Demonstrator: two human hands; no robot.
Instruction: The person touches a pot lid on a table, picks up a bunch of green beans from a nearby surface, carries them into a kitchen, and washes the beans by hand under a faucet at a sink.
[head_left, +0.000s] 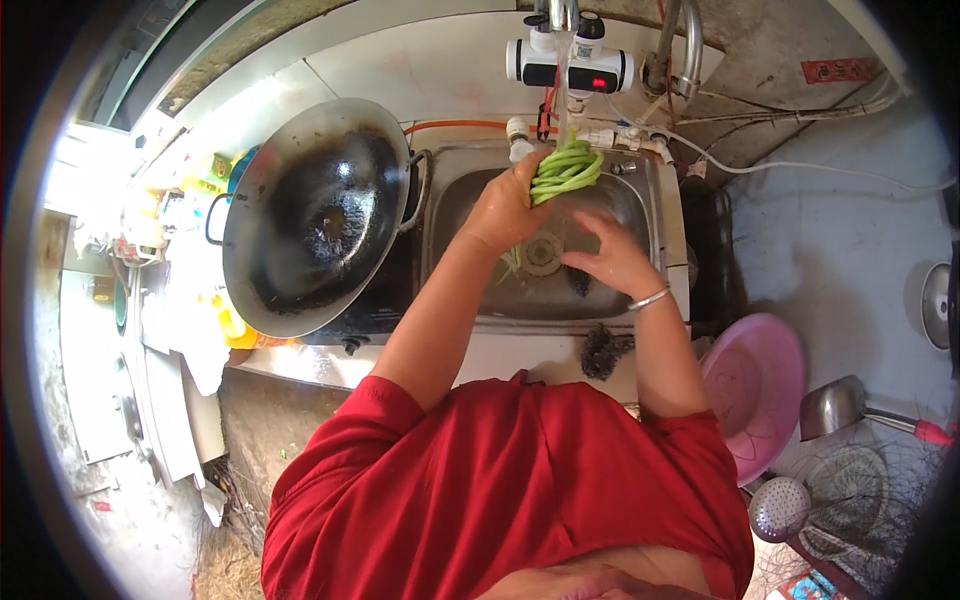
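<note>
A bundle of long green vegetable stalks (568, 174) is gripped in my left hand (510, 201), its tips pointing away to the right. Water (564, 82) runs from the metal faucet (562, 15) onto the bundle. Some thin leafy ends (512, 261) hang below my left hand. My right hand (613, 256), with a silver bangle (649, 298) at the wrist, hovers over the sink with fingers apart and nothing in them. Beneath both hands lies the stainless steel sink (517, 300), with its round drain (541, 253) in the middle.
Left of the sink, a large wok (322, 217) sits on a black stove (375, 319). Dark scouring wool (602, 352) lies on the counter's front edge. A white water heater (570, 67) stands behind the sink. At right are a pink basin (757, 397) and a metal ladle (832, 409).
</note>
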